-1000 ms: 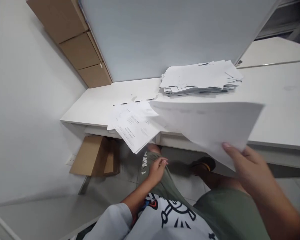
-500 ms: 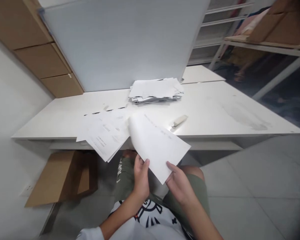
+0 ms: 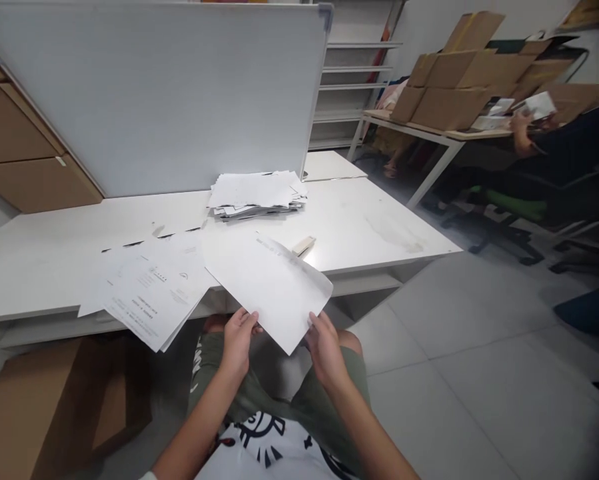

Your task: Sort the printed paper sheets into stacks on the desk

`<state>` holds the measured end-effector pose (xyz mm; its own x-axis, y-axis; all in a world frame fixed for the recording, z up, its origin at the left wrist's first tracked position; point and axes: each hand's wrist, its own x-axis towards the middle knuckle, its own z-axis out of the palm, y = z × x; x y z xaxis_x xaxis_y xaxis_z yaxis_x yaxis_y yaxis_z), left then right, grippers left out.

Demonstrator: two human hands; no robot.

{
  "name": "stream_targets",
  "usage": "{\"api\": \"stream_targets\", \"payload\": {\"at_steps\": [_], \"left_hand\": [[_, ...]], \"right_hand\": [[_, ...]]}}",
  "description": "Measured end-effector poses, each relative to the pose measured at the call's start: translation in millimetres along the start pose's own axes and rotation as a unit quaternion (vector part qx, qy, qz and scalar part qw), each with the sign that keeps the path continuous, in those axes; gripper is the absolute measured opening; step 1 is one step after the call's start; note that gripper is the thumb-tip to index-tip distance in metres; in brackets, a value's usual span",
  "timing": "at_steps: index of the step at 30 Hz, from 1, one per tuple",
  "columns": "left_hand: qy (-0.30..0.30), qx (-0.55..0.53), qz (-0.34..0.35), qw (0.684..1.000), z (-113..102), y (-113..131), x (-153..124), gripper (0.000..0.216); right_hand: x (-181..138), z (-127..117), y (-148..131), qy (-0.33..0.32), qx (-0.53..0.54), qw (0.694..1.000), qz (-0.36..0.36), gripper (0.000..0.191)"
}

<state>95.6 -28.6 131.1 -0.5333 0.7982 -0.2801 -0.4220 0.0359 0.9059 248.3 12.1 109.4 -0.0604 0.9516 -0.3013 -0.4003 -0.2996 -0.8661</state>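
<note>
Head | left fingers [image 3: 250, 322], right fingers [image 3: 317, 323]: both pinched closed on white sheet [image 3: 272, 290] | paper stack [image 3: 256, 191] on desk [image 3: 346, 213]

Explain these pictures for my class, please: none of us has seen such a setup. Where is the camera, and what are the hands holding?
There is no machine here. Every picture comes from one camera worn on a person's head, looking forward and down. The wearer's bare left hand and right hand both hold a white sheet, its near corner pointing between them. On the white table lie printed papers overhanging the front edge, a thick paper stack before a whiteboard, and a small pale object, too unclear to name. At far right, another person is at a separate table.
</note>
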Motion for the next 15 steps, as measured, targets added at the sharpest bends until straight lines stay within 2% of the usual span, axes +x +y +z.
{"api": "stream_targets", "payload": {"at_steps": [2,3,4,6,8,11,13,15], "left_hand": [[-0.027,0.028,-0.007,0.999,4,8,6,0.037],[-0.033,0.041,-0.007,0.999,5,12,8,0.035],[-0.032,0.051,-0.004,0.998,6,15,9,0.033],[-0.023,0.067,0.006,0.997,5,20,9,0.031],[-0.012,0.076,0.01,0.997,1,22,7,0.033],[0.009,0.064,-0.007,0.998,-6,20,2,0.037],[0.016,0.057,-0.012,0.998,-10,18,0,0.039],[0.011,0.061,-0.011,0.998,-13,17,-1,0.039]], "right_hand": [[16,-6,-16,0.077,-0.09,0.987,-0.112,0.069],[25,-9,-25,0.112,-0.143,0.968,-0.171,0.069],[34,-10,-36,0.126,-0.198,0.946,-0.223,0.066],[52,-9,-54,0.09,-0.297,0.909,-0.28,0.057],[66,-5,-64,0.017,-0.398,0.866,-0.304,0.049],[75,4,-62,-0.06,-0.569,0.758,-0.314,0.045],[75,8,-56,-0.061,-0.649,0.696,-0.301,0.047],[74,10,-50,-0.039,-0.686,0.668,-0.286,0.048]]}}
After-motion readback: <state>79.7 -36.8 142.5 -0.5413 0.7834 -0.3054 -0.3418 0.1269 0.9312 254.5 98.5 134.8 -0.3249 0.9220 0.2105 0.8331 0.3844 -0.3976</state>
